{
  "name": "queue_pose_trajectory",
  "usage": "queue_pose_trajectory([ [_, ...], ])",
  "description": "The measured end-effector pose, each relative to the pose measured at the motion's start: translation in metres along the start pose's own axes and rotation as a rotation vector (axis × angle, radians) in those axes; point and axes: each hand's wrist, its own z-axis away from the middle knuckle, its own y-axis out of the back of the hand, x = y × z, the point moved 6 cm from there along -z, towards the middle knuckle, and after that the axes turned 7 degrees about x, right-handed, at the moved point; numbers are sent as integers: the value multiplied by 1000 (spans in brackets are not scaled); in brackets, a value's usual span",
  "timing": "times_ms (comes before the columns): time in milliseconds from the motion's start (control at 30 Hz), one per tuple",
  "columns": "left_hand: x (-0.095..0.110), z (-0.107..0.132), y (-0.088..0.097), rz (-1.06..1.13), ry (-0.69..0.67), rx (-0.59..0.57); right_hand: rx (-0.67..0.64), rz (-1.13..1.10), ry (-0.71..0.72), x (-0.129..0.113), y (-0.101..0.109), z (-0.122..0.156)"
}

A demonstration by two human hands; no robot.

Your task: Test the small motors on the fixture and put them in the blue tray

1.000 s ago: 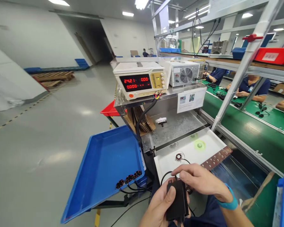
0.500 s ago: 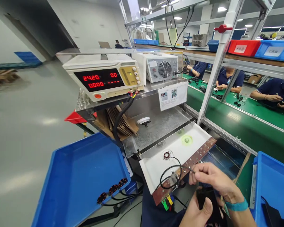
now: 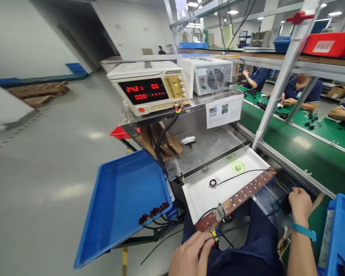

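Benchwork spreads from the tilted blue plastic tray [image 3: 123, 199], angled so three small coils [image 3: 154, 212] gather at its lower edge, to the white fixture plate [image 3: 207, 193] edged by a brown terminal strip [image 3: 241, 196]. Right hand [image 3: 300, 202] closes around a black adapter block [image 3: 284, 203] off the strip's right end; left hand [image 3: 189, 255] pinches a thin black cable [image 3: 235, 228] beneath the strip's near corner, fingers curled.

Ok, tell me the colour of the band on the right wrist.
Teal wristband, clearest in the head view.
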Motion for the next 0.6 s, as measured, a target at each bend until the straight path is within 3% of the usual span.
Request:
queue_pose_trajectory([
  [100, 47, -5, -9, -340, -459, 27, 37, 18, 140, -23, 0, 25],
  [167, 66, -4, -35, -454, -690, -3, -115, -152, 327, -53, -1, 56],
  [233, 70, -4, -70, -473, -832, -84, -591, -386, 456, -85, -11, 108],
  [300, 64, 0, -108, -439, -938, -186, -1185, -518, 437, -106, -19, 174],
  [367, 53, 5, -139, -391, -1015, -257, -1568, -552, 365, -116, -21, 226],
  [400, 47, 8, -148, -354, -1047, -280, -1644, -569, 333, -119, -23, 241],
  [467, 39, 14, -153, -261, -1065, -304, -1659, -601, 300, -121, -33, 254],
  [533, 35, 17, -138, -136, -1000, -272, -1606, -610, 308, -119, -43, 254],
  [600, 30, 11, -105, 13, -796, -57, -1564, -628, 349, -117, -47, 251],
])
